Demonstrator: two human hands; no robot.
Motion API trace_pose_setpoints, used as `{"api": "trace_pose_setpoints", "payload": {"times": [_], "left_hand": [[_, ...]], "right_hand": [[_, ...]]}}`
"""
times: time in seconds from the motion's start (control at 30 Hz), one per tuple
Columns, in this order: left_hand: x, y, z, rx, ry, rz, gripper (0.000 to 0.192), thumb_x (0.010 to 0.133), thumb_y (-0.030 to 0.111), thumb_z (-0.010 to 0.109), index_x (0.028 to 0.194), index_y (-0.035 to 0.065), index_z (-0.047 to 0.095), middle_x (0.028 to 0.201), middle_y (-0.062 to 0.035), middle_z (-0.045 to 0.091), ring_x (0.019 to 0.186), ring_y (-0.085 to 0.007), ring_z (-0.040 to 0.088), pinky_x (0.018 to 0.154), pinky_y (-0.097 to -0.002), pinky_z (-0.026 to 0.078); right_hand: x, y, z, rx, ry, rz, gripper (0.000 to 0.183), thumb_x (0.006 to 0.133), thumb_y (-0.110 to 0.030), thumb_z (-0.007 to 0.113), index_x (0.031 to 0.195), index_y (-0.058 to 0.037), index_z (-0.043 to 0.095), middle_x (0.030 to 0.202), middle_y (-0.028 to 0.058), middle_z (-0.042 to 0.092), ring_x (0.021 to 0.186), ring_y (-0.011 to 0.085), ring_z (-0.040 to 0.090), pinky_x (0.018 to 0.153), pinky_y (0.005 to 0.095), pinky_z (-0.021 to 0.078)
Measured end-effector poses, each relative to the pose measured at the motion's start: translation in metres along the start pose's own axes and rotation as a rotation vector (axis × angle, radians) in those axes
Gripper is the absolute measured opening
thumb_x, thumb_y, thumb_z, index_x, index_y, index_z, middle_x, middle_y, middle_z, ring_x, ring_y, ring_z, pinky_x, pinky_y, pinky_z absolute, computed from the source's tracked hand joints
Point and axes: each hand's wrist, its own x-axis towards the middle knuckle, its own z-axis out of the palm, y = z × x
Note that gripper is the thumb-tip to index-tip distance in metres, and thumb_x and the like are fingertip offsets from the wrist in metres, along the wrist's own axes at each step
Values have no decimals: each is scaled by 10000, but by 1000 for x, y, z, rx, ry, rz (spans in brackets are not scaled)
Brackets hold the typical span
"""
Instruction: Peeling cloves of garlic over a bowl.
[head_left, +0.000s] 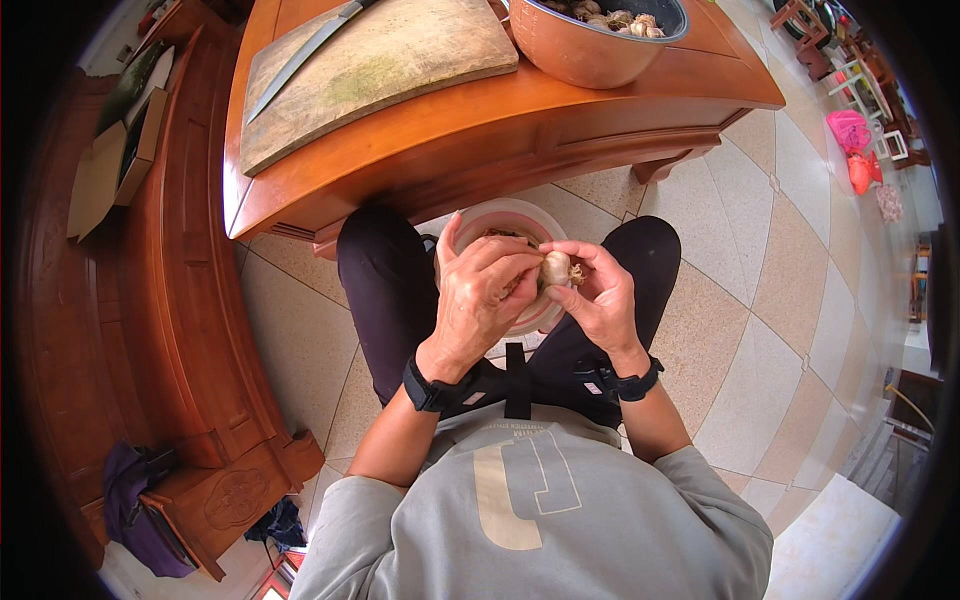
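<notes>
Between my knees, my right hand (598, 295) holds a garlic bulb (557, 269) by its sides with thumb and fingers, its roots pointing right. My left hand (484, 291) touches the bulb's left side with bent fingertips; whether it pinches a bit of skin or stem is hidden by the fingers. Under both hands stands a round pale and pink container (551, 217) with some scraps inside, mostly covered by my left hand. Further forward, a metal pot (585, 56) filled with garlic bulbs (619, 20) rests on the wooden table.
The wooden table (480, 124) spans the front. On it lies a worn wooden cutting board (390, 67) with a kitchen knife (304, 64). A carved wooden bench (187, 300) runs along the left, bearing an open cardboard box (101, 169). Pink and red plastic bags (849, 129) lie far right.
</notes>
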Motion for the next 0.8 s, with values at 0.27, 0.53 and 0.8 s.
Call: {"api": "trace_pose_setpoints", "payload": {"times": [0.27,0.53,0.8], "left_hand": [[0,0,0,-12,26,-34,158,720,35,711,856,116,708,897,-6,694,896,-155,658,1079,-482,249],[-2,-4,1,-5,58,-33,140,708,48,708,821,125,680,872,12,669,853,-165,638,1051,-524,262],[-1,-2,-4,3,-38,-26,147,736,65,710,870,125,721,912,11,682,928,-145,642,1070,-504,244]], "right_hand": [[0,5,-1,7,-23,-40,439,809,-21,710,1194,29,505,1244,146,552,1089,175,552,950,304,463],[-1,6,-2,-8,-11,-54,435,807,-5,708,1194,24,511,1245,138,558,1097,170,547,957,300,450],[-1,-1,-1,-23,11,-6,424,831,-15,692,1215,38,521,1213,119,580,1066,154,553,952,282,442]]}}
